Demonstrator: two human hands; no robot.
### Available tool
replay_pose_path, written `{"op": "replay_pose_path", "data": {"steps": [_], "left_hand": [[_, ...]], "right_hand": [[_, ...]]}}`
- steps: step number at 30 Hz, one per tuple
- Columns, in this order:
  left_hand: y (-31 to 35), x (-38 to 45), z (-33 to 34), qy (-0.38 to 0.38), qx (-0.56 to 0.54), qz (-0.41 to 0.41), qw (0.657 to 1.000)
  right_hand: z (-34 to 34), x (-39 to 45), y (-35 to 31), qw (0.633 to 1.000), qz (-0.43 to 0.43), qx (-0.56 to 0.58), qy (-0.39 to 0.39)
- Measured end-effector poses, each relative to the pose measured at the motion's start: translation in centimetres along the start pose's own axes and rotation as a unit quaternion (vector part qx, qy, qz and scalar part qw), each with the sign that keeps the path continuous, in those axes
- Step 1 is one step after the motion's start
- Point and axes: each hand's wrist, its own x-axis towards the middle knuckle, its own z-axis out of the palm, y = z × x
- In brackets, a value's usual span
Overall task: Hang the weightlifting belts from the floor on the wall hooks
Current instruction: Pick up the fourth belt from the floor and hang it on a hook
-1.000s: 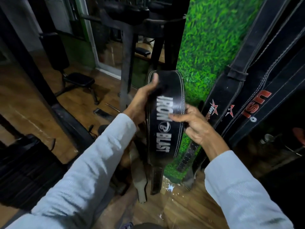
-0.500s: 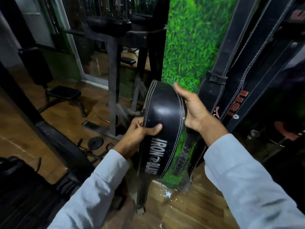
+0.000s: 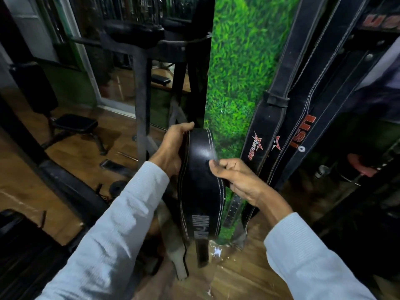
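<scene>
Black belt [image 3: 200, 182] is held off the wooden floor [image 3: 238, 282], just left of the grass-print wall panel [image 3: 242, 72], which serves as the landmark. Left hand [image 3: 171, 148] grips the belt's left edge near the top of the bend, fingers curled over the rim. Right hand [image 3: 236, 180] pinches the right edge lower down, thumb on the glossy face. The belt arches over between the hands and holds that curve, so it reads as thick, stiff leather: moderately heavy, springy, not fragile. The shiny face looks slick; the stitched edges should give better purchase. The narrow tail ends dangle towards the floor at the panel's foot and may swing. Two other belts [image 3: 279, 118] already hang right of the panel. Hooks are not visible, presumably above the frame.
</scene>
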Motion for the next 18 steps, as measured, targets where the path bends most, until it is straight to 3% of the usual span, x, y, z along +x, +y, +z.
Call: {"op": "replay_pose_path", "data": {"steps": [4, 7, 10, 15, 18], "left_hand": [[-0.7, -0.2, 0.7, 0.040, 0.052, 0.030, 0.997], [-2.5, -0.8, 0.3, -0.004, 0.100, 0.080, 0.992], [-3.8, -1.7, 0.3, -0.016, 0.162, 0.089, 0.983], [-1.8, -2.1, -0.6, 0.019, 0.076, -0.015, 0.997], [-0.2, -1.5, -0.2, -0.008, 0.043, -0.035, 0.998]], "right_hand": [[-1.2, 0.4, -2.2, 0.996, 0.045, 0.061, 0.053], [-1.3, 2.0, -4.3, 0.987, 0.051, 0.142, 0.057], [-0.8, 2.9, -4.8, 0.985, 0.013, 0.113, 0.130], [-1.1, 2.4, -3.1, 0.985, -0.075, 0.061, 0.144], [-1.0, 2.0, -2.0, 0.986, -0.096, 0.055, 0.124]]}}
